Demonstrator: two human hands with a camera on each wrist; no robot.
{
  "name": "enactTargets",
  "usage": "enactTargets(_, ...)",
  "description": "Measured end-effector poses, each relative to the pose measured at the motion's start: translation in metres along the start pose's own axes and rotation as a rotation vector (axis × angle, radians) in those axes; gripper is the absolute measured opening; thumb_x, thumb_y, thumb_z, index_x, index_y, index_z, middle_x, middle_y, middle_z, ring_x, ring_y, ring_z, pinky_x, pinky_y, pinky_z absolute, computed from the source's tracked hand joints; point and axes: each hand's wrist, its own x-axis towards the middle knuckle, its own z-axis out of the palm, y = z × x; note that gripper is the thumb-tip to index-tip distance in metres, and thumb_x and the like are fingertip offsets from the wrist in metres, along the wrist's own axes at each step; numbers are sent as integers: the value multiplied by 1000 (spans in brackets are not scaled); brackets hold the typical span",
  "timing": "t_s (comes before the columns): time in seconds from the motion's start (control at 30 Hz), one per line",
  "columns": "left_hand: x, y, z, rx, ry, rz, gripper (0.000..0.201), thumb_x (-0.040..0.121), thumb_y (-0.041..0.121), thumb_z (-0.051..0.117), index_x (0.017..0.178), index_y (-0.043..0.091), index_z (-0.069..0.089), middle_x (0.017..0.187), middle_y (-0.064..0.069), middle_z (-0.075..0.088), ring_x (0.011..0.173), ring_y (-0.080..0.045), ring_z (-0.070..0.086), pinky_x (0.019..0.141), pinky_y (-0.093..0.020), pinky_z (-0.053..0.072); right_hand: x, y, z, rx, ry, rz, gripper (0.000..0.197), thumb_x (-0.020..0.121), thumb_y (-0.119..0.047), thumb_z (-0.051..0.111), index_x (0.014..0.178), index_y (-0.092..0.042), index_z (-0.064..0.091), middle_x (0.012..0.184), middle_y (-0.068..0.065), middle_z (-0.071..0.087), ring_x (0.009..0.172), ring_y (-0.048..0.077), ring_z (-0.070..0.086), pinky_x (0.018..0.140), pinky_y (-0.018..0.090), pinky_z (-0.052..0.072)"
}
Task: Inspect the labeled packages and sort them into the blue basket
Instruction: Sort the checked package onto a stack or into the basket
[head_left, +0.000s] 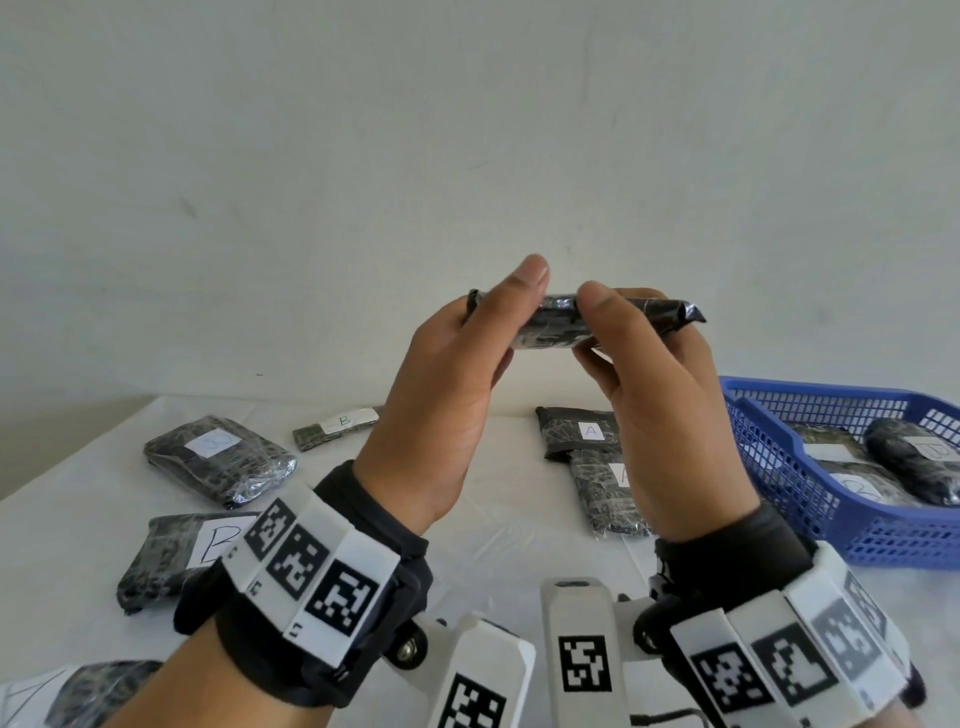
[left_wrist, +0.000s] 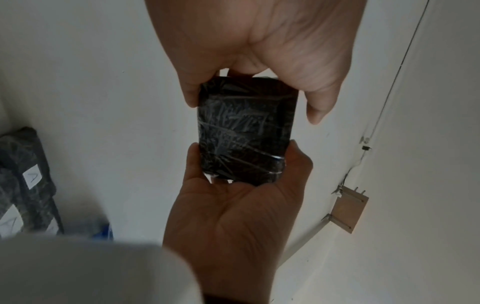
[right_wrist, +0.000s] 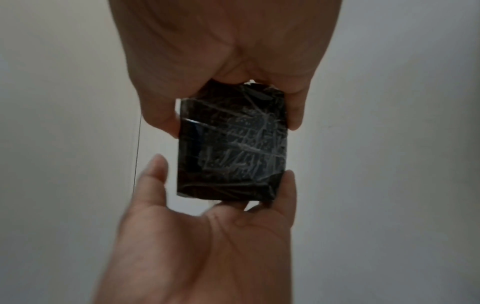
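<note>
Fingers of left hand (head_left: 447, 384) and right hand (head_left: 660, 410) pinch flat, crinkly, black-wrapped package (head_left: 558, 325) midair.

I seem to be at a plain sorting station: a bare white wall (head_left: 467, 130) beyond my hands, a table under white cloth (head_left: 493, 519) below them, lettered wrapped packages (head_left: 221, 457) scattered there, a blue basket (head_left: 852, 499) right of my grip.

A white cloth covers the tabletop (head_left: 509, 525), creased in places. Behind it rises a plain white wall (head_left: 467, 156) with a few faint scuff marks. In the left wrist view, a thin dark cable (left_wrist: 397, 76) runs down the wall toward a small brown board (left_wrist: 349, 209) fixed on metal brackets, near a corner.
</note>
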Motion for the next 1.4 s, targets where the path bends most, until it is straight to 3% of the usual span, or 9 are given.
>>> enactTargets(0.17,2,2,-4,-79,-16,-71,38,95,53,56,70,36,79,83,15,73,96,-5,65,115,-40,43,2,-4,-11,116,-32,71,28,88,-52,57,67,-39,71,92,-1,60,101,17,62,111,50,51)
enactTargets(0.3,4,5,-7,-128,-4,-106,35,85,53,55,66,36,79,82,14,75,94,-6,67,117,-44,42,6,-5,-17,179,-59,135,33,92,-53,49,89,-28,70,102,8,62,113,30,66,112,50,51)
enactTargets(0.5,4,3,-7,-87,30,-161,40,93,47,55,62,37,78,74,16,72,83,1,66,117,-44,43,5,-3,-14,22,-81,188,33,89,-62,54,75,-41,75,93,-8,70,109,19,66,108,48,52)
enactTargets(0.6,4,2,-6,29,-36,-218,47,101,49,46,66,41,77,77,21,71,80,6,65,107,-34,44,3,-4,-13,-145,-75,248,45,87,-70,62,90,-27,76,93,-2,75,95,16,70,104,57,52)
enactTargets(0.73,2,4,-4,131,-134,-284,49,103,58,33,92,40,77,95,27,76,88,17,66,88,-16,37,3,-6,-11,-118,-24,179,51,100,-56,61,102,-6,73,103,21,76,102,38,73,101,62,54)
enactTargets(0.9,4,-6,-8,146,62,-115,45,106,45,46,119,7,65,116,-13,74,108,-22,73,95,-43,59,3,-2,-8,-52,-11,142,40,105,-44,57,109,-5,63,111,23,72,106,36,73,94,61,59)
enactTargets(1.0,5,-5,-10,101,81,-116,45,107,43,48,118,2,64,117,-16,74,108,-25,73,93,-44,60,2,-1,-5,-68,-9,100,32,109,-39,53,100,-9,61,106,23,70,104,39,71,92,64,58)
enactTargets(1.13,5,-3,-11,112,48,-165,47,108,44,47,119,1,61,119,-22,70,112,-33,71,99,-53,57,2,2,-5,-77,-55,137,46,102,-45,62,115,-1,64,109,22,75,102,33,75,91,60,61)
enactTargets(1.4,0,-4,-4,156,32,-135,45,105,45,52,115,1,58,116,-28,64,111,-39,67,100,-60,53,5,3,-10,-85,-40,138,38,101,-35,69,113,2,70,102,17,79,97,30,78,87,53,64)
